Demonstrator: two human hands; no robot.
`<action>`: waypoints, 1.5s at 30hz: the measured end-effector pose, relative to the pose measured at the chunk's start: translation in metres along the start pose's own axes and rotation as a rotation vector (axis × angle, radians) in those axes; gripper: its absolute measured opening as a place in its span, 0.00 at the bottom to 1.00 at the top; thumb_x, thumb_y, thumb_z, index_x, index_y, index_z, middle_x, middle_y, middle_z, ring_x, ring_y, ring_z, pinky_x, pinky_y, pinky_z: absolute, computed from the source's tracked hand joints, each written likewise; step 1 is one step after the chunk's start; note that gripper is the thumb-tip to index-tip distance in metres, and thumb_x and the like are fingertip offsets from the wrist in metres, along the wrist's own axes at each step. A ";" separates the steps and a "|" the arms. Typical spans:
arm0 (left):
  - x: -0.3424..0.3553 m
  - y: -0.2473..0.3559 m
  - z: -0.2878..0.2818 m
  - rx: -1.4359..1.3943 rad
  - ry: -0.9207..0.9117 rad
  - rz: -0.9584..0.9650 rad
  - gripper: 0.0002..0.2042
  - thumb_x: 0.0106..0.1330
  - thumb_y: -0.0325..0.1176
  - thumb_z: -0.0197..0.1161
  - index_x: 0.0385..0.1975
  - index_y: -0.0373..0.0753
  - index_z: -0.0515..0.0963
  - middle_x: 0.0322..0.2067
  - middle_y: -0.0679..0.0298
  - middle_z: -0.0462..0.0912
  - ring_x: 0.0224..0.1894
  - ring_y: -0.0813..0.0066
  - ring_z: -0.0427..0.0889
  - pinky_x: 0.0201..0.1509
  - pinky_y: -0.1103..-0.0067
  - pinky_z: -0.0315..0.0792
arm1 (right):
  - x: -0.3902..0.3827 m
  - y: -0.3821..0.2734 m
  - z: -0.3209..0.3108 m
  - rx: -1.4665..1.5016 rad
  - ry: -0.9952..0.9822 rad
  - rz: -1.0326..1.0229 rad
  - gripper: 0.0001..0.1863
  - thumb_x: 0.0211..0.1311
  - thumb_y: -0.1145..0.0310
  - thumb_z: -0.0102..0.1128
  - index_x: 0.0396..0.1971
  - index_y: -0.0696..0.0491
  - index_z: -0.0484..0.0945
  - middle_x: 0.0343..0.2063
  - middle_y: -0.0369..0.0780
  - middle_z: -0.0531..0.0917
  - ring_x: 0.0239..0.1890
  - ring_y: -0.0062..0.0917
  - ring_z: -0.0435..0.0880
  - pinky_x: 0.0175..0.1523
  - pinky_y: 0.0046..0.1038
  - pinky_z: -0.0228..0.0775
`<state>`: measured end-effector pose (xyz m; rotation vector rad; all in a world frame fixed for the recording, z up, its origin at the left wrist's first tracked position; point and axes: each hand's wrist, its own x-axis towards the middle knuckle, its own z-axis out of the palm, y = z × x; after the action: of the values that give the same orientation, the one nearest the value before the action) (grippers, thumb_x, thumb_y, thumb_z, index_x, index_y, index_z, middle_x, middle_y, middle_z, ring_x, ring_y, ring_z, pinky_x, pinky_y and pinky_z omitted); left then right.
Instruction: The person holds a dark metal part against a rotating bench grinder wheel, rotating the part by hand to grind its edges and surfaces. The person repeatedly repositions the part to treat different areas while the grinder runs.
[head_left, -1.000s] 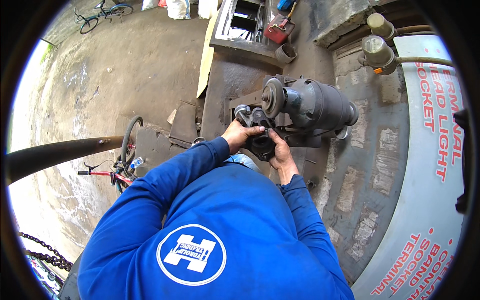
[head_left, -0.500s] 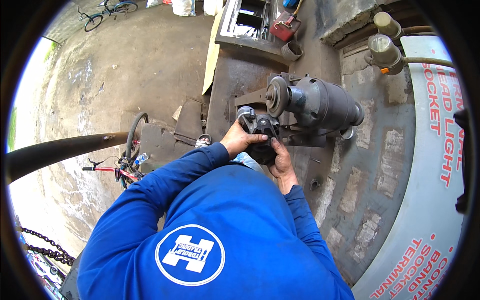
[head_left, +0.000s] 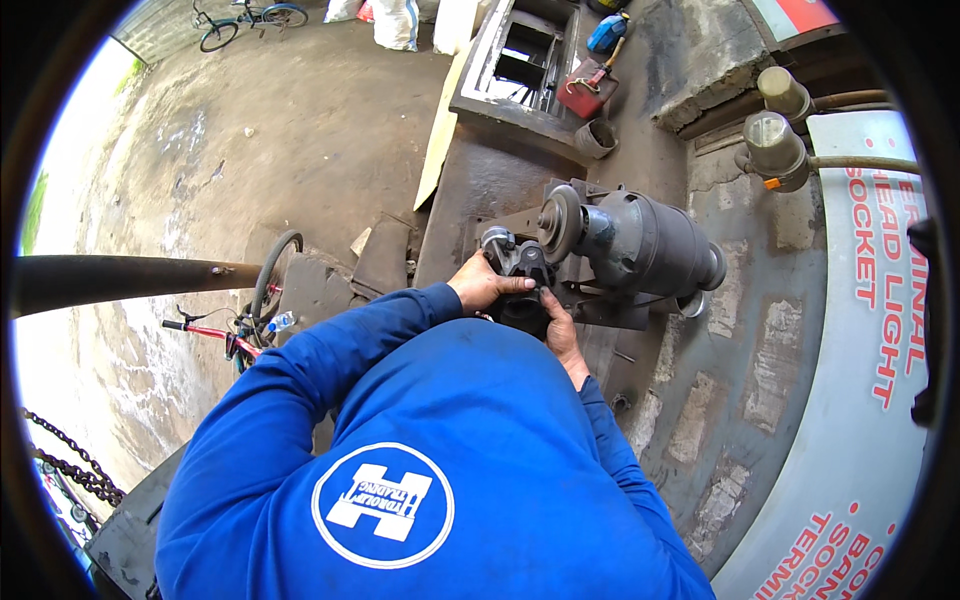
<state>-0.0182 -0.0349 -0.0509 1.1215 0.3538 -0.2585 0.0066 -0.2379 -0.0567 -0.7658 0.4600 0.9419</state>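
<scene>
Both my hands hold a dark cast-metal machine part [head_left: 522, 262] with a rounded, silvery end at its upper left. My left hand [head_left: 480, 284] is closed on its left side, thumb laid across the top. On the lower right side, my right hand [head_left: 563, 332] grips it with the thumb pointing up; its other fingers are mostly hidden. Right beside the part's upper right is a round grinding wheel [head_left: 561, 222], mounted on the shaft of a grey electric motor [head_left: 655, 240]. Whether part and wheel touch, I cannot tell.
A brown pole [head_left: 130, 286] crosses at left, near a red bicycle [head_left: 215, 332] and a chain [head_left: 75, 468]. Beyond the motor stand a bucket [head_left: 597, 138], a red container [head_left: 586, 92] and a blue jug [head_left: 608, 34]. A large sign panel [head_left: 850, 330] lines the right side.
The whole view has shifted, so the surroundings sit lower in the picture. The held part is slightly closer to the wheel; both hands keep the same grip.
</scene>
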 end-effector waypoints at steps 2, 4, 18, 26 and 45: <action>0.002 -0.002 -0.002 0.004 0.006 0.008 0.32 0.56 0.32 0.83 0.59 0.33 0.75 0.52 0.59 0.85 0.55 0.67 0.83 0.64 0.69 0.75 | 0.002 -0.002 -0.002 -0.006 -0.010 0.015 0.24 0.71 0.60 0.65 0.62 0.55 0.77 0.54 0.45 0.84 0.54 0.36 0.85 0.62 0.41 0.81; 0.005 0.000 -0.002 0.008 0.006 0.003 0.32 0.56 0.33 0.83 0.60 0.34 0.74 0.52 0.58 0.85 0.56 0.67 0.83 0.65 0.69 0.75 | 0.005 -0.004 -0.004 -0.005 -0.002 0.026 0.24 0.71 0.60 0.65 0.62 0.55 0.77 0.54 0.45 0.84 0.54 0.36 0.86 0.62 0.41 0.81; -0.022 0.005 0.001 0.097 0.028 0.045 0.43 0.50 0.34 0.87 0.64 0.35 0.67 0.57 0.56 0.81 0.62 0.64 0.78 0.70 0.67 0.70 | -0.019 0.019 -0.001 -0.137 -0.033 -0.191 0.33 0.69 0.61 0.67 0.70 0.53 0.68 0.60 0.43 0.80 0.60 0.34 0.82 0.66 0.38 0.76; -0.028 0.005 -0.005 0.222 -0.009 0.070 0.48 0.47 0.39 0.89 0.67 0.35 0.66 0.61 0.55 0.78 0.67 0.61 0.73 0.75 0.66 0.63 | -0.021 0.026 -0.010 0.076 -0.102 -0.031 0.32 0.66 0.64 0.70 0.67 0.54 0.71 0.57 0.42 0.83 0.58 0.34 0.83 0.66 0.38 0.75; -0.006 0.000 -0.015 0.285 0.041 -0.006 0.51 0.45 0.42 0.90 0.66 0.29 0.63 0.59 0.49 0.78 0.65 0.59 0.76 0.73 0.67 0.66 | 0.001 0.006 -0.006 0.001 0.003 0.120 0.29 0.64 0.66 0.71 0.63 0.55 0.75 0.53 0.42 0.84 0.53 0.34 0.86 0.62 0.37 0.79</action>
<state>-0.0253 -0.0207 -0.0543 1.4077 0.3644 -0.2980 0.0020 -0.2399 -0.0636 -0.7447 0.5132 1.0523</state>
